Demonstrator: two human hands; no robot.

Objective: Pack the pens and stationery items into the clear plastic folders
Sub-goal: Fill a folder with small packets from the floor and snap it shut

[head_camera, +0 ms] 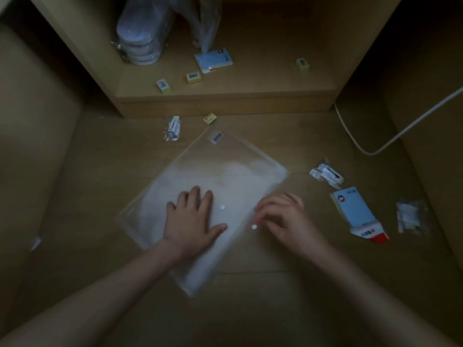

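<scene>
While I watch through the head camera, one clear plastic folder [220, 171] lies flat on the wooden floor [250, 309], turned like a diamond, and I take it as my landmark. My left hand [193, 221] rests palm down on its near half with fingers spread straight, pressing the sheet and grasping nothing. My right hand [280, 219] sits at the folder's right edge, its fingers bent toward a white snap button [254, 227]; motion blur means I cannot tell whether it pinches the flap or merely touches it. A second white snap [222, 207] shows on the folder just beside my left thumb, so I count two. A barcode sticker [216, 137] marks the folder's far corner. Right of the folder I count three items: a bundle of white pens in wrap [327, 174], a blue-and-red packet [357, 214] nearer me, and a small clear bag [411, 217] beyond that. Just past the far corner lie another wrapped pen bundle [172, 127] and one small yellow box [210, 118]. Farther beyond the folder, inside the open cabinet [225, 96], I count three more yellow boxes: [164, 86], [193, 77], [302, 64], plus one blue packet [213, 60], a stack of wrapped round things [141, 38] and a crumpled plastic bag [203, 23]. A white cable [390, 141] curves across the floor, well apart from the folder to the far right.
</scene>
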